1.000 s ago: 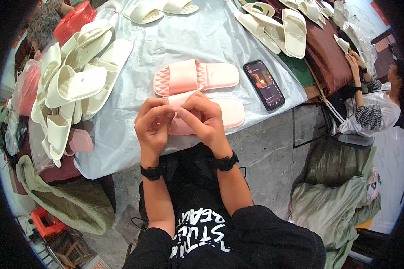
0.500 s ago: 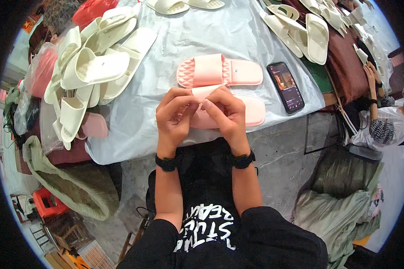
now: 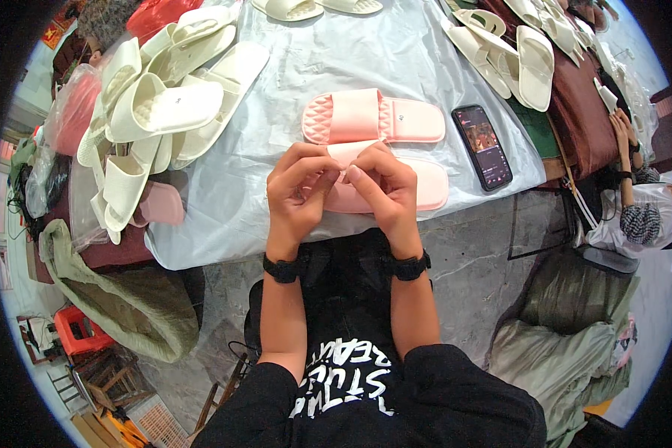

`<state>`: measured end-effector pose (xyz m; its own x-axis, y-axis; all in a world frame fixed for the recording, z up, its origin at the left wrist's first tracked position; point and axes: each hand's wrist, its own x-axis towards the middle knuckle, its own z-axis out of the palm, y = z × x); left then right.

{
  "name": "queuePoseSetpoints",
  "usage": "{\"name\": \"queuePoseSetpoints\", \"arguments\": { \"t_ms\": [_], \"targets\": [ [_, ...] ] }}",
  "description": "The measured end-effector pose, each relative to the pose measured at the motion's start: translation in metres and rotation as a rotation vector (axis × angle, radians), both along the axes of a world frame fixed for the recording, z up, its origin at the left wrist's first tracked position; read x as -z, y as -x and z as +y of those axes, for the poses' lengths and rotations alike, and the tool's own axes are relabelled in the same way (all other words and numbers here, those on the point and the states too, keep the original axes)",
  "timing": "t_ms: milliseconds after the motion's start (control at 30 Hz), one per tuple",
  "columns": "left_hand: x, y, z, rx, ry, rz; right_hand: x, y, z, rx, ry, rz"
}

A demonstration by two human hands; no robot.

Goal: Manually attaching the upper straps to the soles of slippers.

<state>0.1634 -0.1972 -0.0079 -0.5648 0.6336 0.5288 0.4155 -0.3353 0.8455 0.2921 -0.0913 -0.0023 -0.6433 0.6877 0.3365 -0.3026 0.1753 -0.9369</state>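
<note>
Two pink slippers lie side by side on a table covered with a pale plastic sheet (image 3: 216, 216). The farther pink slipper (image 3: 418, 121) is in full view, with its quilted toe pointing left. Over the nearer pink slipper (image 3: 429, 185) my hands meet fingertip to fingertip, covering most of its strap and toe. My left hand (image 3: 299, 193) is closed in a pinch, thumb against curled fingers. My right hand (image 3: 387, 196) pinches likewise, its thumb tip touching close to the left fingers. Whatever lies between the fingertips is too small or hidden to make out.
Cream slippers (image 3: 179, 108) are heaped at the left, with more cream slippers (image 3: 534, 67) at the far right. A phone (image 3: 484, 149) with a lit screen lies right of the pink pair. Another person's hands (image 3: 623, 128) are at the right edge. A green sack (image 3: 127, 299) hangs lower left.
The whole view has shifted slightly, so the table and slippers sit a little further right. Both hands keep their pinch above the nearer pink slipper. The other person's hands have barely moved.
</note>
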Motion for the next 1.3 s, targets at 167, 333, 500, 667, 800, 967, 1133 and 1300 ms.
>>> {"name": "queuePoseSetpoints", "arguments": {
  "t_ms": [167, 333, 500, 667, 800, 967, 1133, 1300],
  "targets": [
    [-0.0027, -0.0003, 0.0016, -0.029, 0.005, 0.08, 0.0014, -0.0017, 0.0041, 0.005, -0.067, -0.011],
    [-0.0006, -0.0007, 0.0013, -0.01, -0.019, 0.053, 0.0037, 0.0028, 0.002, 0.014, -0.046, 0.018],
    [-0.0018, 0.0, -0.0001, -0.002, -0.004, 0.053, 0.0005, 0.0025, 0.0006, 0.025, -0.068, 0.022],
    [0.0028, 0.0029, -0.0004, -0.001, -0.019, 0.1, 0.002, 0.0017, -0.0004, 0.042, -0.061, -0.004],
    [-0.0022, -0.0008, -0.0012, 0.01, -0.013, 0.059, 0.0026, 0.0038, 0.0006, 0.046, -0.089, 0.027],
    [0.0014, 0.0024, -0.0006, -0.008, -0.002, 0.055, -0.0022, 0.0037, 0.0, 0.056, -0.079, -0.014],
    [0.0039, 0.0011, 0.0004, -0.015, 0.017, 0.042, 0.0021, 0.0021, 0.0042, 0.054, -0.117, -0.018],
    [0.0025, -0.0004, -0.0008, -0.02, 0.041, 0.006, 0.0019, 0.0044, 0.0023, 0.055, -0.114, 0.001]
  ]
}}
